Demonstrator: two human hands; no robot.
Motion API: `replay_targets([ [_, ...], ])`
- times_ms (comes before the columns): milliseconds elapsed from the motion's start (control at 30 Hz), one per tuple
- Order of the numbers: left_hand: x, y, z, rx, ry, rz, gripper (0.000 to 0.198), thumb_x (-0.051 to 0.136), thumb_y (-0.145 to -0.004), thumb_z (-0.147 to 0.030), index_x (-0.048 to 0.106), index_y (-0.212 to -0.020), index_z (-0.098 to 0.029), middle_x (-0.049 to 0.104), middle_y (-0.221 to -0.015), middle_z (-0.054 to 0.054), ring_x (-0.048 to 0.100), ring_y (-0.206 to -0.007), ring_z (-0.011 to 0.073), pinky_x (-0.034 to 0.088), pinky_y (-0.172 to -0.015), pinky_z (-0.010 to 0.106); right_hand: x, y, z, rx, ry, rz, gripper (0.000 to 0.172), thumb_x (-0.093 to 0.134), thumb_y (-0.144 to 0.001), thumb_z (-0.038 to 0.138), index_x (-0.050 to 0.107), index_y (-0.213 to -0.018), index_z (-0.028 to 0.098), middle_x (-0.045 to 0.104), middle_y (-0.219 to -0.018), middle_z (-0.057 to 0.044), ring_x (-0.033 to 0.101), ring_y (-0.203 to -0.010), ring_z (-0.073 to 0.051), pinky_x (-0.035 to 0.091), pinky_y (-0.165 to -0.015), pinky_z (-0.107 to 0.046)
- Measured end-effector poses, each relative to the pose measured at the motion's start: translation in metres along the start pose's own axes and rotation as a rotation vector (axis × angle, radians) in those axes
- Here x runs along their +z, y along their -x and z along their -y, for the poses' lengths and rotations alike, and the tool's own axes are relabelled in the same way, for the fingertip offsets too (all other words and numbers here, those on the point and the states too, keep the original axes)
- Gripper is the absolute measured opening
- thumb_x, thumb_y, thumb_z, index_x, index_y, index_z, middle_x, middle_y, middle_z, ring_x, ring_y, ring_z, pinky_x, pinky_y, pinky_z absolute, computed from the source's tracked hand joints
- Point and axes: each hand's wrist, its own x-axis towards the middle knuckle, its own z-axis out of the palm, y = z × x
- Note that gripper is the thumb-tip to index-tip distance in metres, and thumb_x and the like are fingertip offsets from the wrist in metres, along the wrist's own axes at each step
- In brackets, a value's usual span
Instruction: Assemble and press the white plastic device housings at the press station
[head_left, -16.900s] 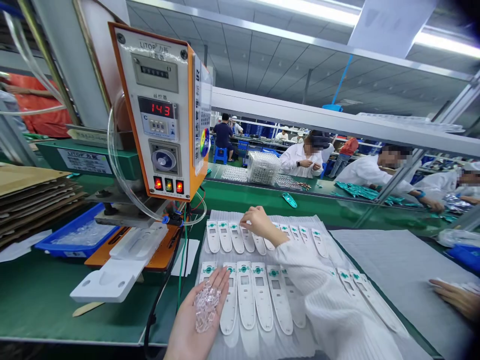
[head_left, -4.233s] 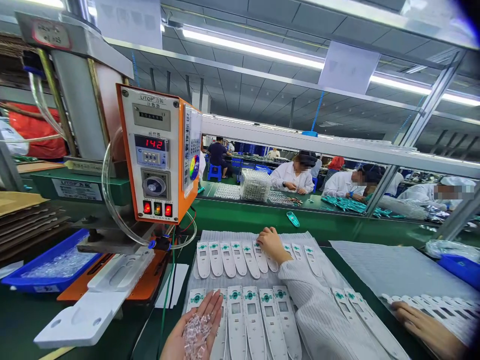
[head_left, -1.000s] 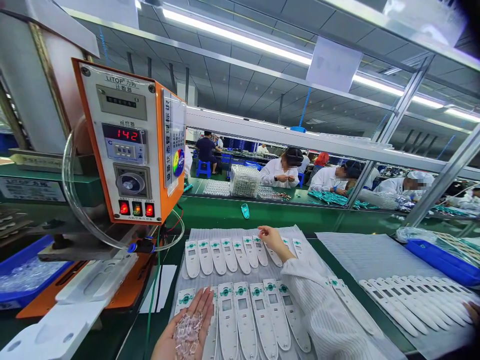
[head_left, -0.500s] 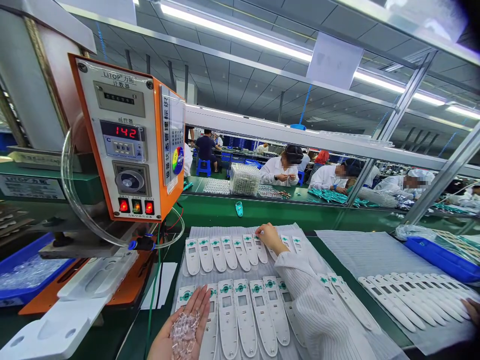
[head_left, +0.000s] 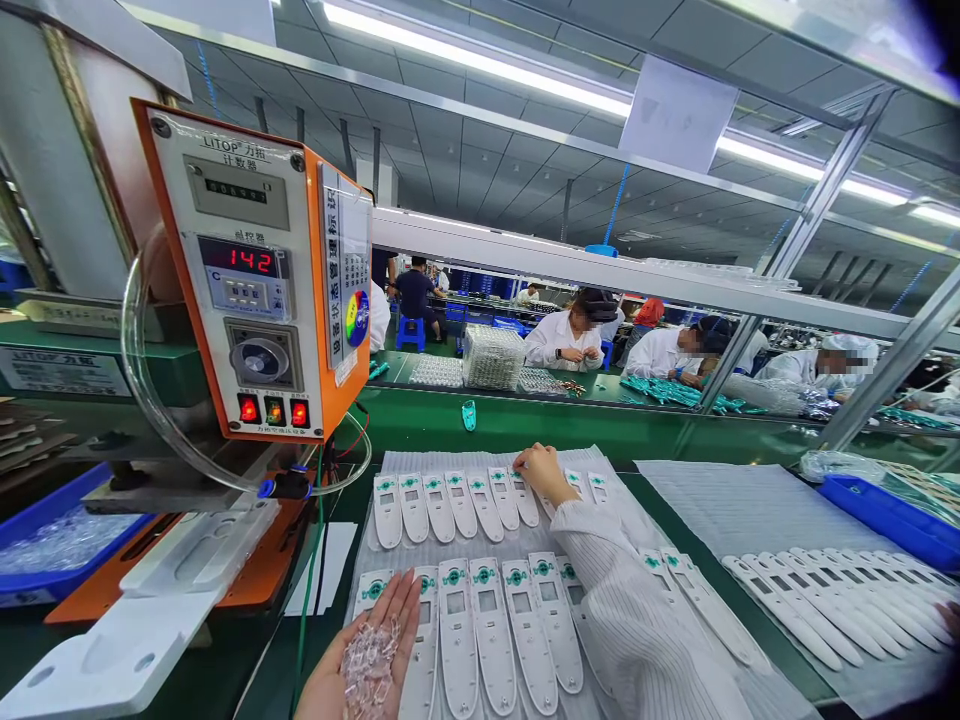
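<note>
My left hand [head_left: 384, 640] is palm up with its fingers stretched out. A small heap of clear plastic pieces [head_left: 369, 662] rests in it. My right hand [head_left: 541, 470] reaches to the back row, its fingers bent down at the top end of a white plastic shell [head_left: 523, 500]. Whatever its fingertips hold is hidden. The shells lie in two rows on white foam sheeting [head_left: 450, 548], each with a small window and a green part near its top. In the front row, one white shell [head_left: 491, 640] lies to the right of my left hand; my right sleeve covers others.
At left stands a press with an orange control box [head_left: 255, 280]; its white fixture [head_left: 112, 650] juts toward me. A blue bin [head_left: 56, 590] holds clear parts. More white shells [head_left: 832, 610] and a blue tray [head_left: 892, 520] are at right. Co-workers sit across the bench.
The view has shifted slightly, moving the scene a little to the right. My right hand stays at the same shell, and my left hand still holds the clear pieces.
</note>
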Motion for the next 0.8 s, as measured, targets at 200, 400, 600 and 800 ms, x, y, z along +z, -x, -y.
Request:
replay_targets([
  [200, 0.000, 0.002, 0.000, 0.010, 0.002, 0.017, 0.056, 0.020, -0.095, -0.013, 0.024, -0.150, -0.007, 0.074, -0.100, 0.019, 0.073, -0.090, 0.0252, 0.063, -0.075, 0.034, 0.003, -0.002, -0.004, -0.010, 0.011, -0.008, 0.023, 0.058, -0.093, 0.036, 0.063, -0.104, 0.017, 0.062, -0.114, -0.006, 0.057, -0.110, -0.019, 0.044, -0.100, -0.045],
  [400, -0.003, -0.002, -0.001, -0.010, 0.013, 0.020, 0.056, 0.020, -0.094, -0.012, 0.025, -0.150, -0.008, 0.072, -0.108, 0.019, 0.071, -0.100, 0.0253, 0.061, -0.082, 0.035, 0.002, 0.004, -0.009, -0.035, -0.005, -0.048, 0.025, 0.056, -0.093, 0.038, 0.063, -0.106, 0.017, 0.061, -0.115, -0.006, 0.056, -0.110, -0.020, 0.043, -0.100, -0.045],
  [600, 0.000, 0.000, 0.001, -0.013, -0.012, -0.027, 0.052, 0.025, -0.096, -0.017, 0.034, -0.146, -0.005, 0.072, -0.107, 0.020, 0.071, -0.098, 0.0262, 0.063, -0.077, 0.034, -0.007, 0.020, -0.010, -0.084, -0.032, -0.093, 0.019, 0.057, -0.093, 0.033, 0.065, -0.102, 0.018, 0.063, -0.112, -0.005, 0.054, -0.113, -0.020, 0.039, -0.104, -0.046],
  [800, -0.005, -0.006, 0.004, -0.022, 0.045, 0.024, 0.052, 0.028, -0.096, -0.020, 0.035, -0.146, -0.005, 0.070, -0.114, 0.023, 0.066, -0.109, 0.0285, 0.061, -0.084, 0.038, -0.035, 0.034, 0.027, -0.182, -0.158, -0.190, 0.021, 0.051, -0.092, 0.016, 0.070, -0.101, 0.019, 0.065, -0.109, -0.008, 0.054, -0.106, -0.022, 0.037, -0.096, -0.044],
])
